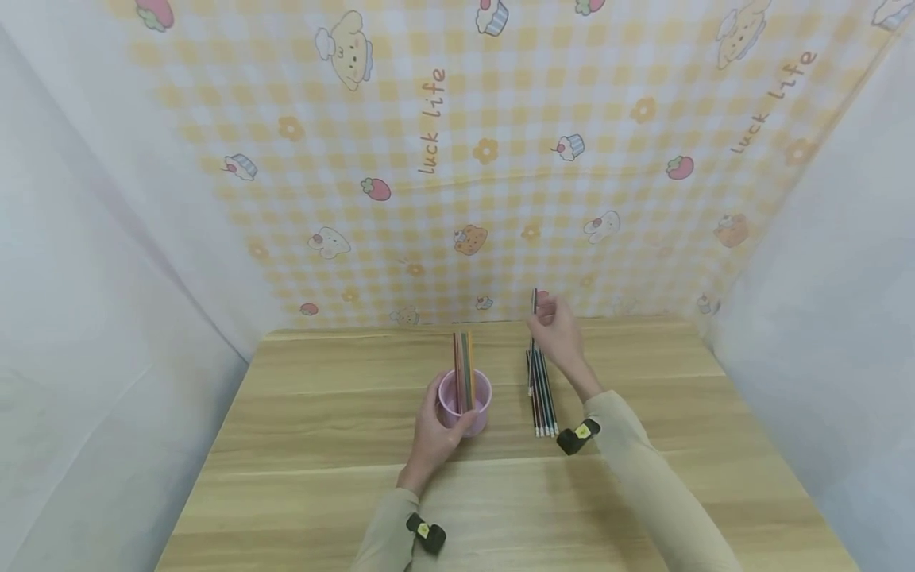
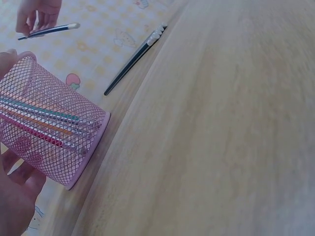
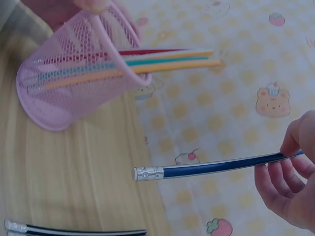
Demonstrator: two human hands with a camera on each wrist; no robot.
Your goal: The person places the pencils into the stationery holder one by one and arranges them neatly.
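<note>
A pink mesh pencil cup (image 1: pixel 484 401) stands on the table, and my left hand (image 1: pixel 436 438) grips it round its left and near sides. Inside lean several coloured pencils (image 3: pixel 162 63) in red, teal and yellow-orange, their upper ends above the rim. To the right of the cup, my right hand (image 1: pixel 561 338) pinches a dark blue, white-striped pencil (image 3: pixel 211 168) near its upper end. Its metal band and white eraser point down. Below that hand, a bundle of dark pencils (image 1: pixel 545 401) lies on the table, eraser ends toward me.
The wooden table (image 1: pixel 322 445) backs onto a yellow checked cloth (image 1: pixel 529 191) with printed cakes and strawberries. White sheets (image 1: pixel 93 302) hang at both sides. Dark wrist cameras (image 1: pixel 577 437) sit on both sleeves.
</note>
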